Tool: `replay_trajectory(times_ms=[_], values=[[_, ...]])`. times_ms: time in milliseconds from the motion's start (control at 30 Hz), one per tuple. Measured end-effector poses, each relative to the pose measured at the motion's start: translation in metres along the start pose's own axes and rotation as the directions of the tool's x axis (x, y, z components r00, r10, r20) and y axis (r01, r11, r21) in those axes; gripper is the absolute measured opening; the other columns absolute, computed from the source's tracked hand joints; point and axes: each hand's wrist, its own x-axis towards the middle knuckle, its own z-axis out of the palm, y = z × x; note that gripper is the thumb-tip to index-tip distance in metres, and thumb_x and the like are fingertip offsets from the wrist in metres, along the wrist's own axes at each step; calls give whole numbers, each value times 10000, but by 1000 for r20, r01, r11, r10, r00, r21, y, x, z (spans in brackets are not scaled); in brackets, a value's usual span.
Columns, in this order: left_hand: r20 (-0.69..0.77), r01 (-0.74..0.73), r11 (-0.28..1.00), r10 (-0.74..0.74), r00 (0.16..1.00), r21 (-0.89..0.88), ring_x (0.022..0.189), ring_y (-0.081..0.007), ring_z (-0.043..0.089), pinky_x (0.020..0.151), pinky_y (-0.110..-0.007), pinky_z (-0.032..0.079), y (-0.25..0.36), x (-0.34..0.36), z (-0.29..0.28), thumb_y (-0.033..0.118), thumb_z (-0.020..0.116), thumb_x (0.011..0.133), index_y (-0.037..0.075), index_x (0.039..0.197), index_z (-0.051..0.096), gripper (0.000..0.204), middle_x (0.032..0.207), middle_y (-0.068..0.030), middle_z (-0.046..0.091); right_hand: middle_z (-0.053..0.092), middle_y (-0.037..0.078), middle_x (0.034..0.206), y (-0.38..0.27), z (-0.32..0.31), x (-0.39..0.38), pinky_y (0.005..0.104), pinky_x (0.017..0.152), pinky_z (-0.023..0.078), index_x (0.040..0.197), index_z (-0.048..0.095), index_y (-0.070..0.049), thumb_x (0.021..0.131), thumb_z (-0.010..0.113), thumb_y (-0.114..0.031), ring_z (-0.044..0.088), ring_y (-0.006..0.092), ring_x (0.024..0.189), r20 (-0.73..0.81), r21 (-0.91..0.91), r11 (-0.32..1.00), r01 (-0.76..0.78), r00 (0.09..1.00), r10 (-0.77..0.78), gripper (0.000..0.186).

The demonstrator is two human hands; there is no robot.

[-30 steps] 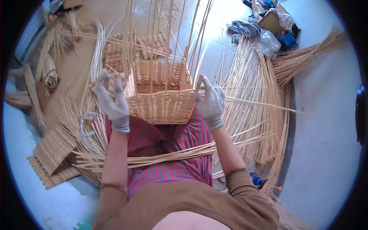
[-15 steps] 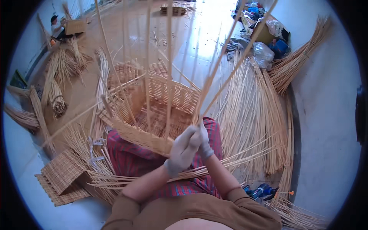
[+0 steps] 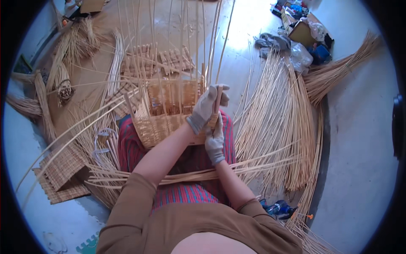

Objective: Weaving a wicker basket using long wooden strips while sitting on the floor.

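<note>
The pale floor (image 3: 242,57) shines at the far side; a plain wall (image 3: 363,148) stands right. Two woven panels (image 3: 63,164) lie near left, one sheaf (image 3: 338,70) far right. One basket (image 3: 153,132) rests on the striped lap (image 3: 182,195). Two gloved hands: left hand (image 3: 205,109), fingers wrapped around one corner post (image 3: 218,98); right hand (image 3: 215,142) below, fingers at that corner, grip unclear.

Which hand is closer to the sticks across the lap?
Right. The right hand is just beyond the lap sticks; the left hand is farther, up at the corner post.
</note>
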Motion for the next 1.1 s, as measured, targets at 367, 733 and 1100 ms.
replay_trajectory(times_ms=[367, 733, 1100], values=[[-206, 261, 769, -170, 964, 584, 877, -104, 626, 820, -277, 527, 107, -166, -38, 213, 581, 1046, 5, 1192, 660, 267, 943, -35, 677, 731, 88, 1069, -82, -51, -57, 435, 918, 533, 818, 741, -86, 839, 721, -279, 673, 315, 1036, 793, -483, 758, 439, 586, 167, 195], [-84, -5, 447, 179, 980, 894, 834, -320, 723, 736, -386, 561, 122, -161, -43, -6, 572, 834, 48, 997, 704, 217, 890, -146, 725, 637, 135, 1244, -108, -60, 18, 359, 1034, 485, 1275, 567, -28, 995, 636, -65, 611, 217, 1157, 249, 85, 980, -182, 956, 156, 291], [-341, 339, 179, -23, 940, 924, 880, -289, 693, 774, -406, 561, 99, -103, -52, 127, 754, 869, 304, 1505, 439, 732, 1036, -110, 674, 716, 125, 1014, -92, -84, 89, 351, 812, 641, 1123, 572, -79, 1029, 577, -94, 725, 258, 978, -79, 484, 864, -139, 976, 201, 95]])
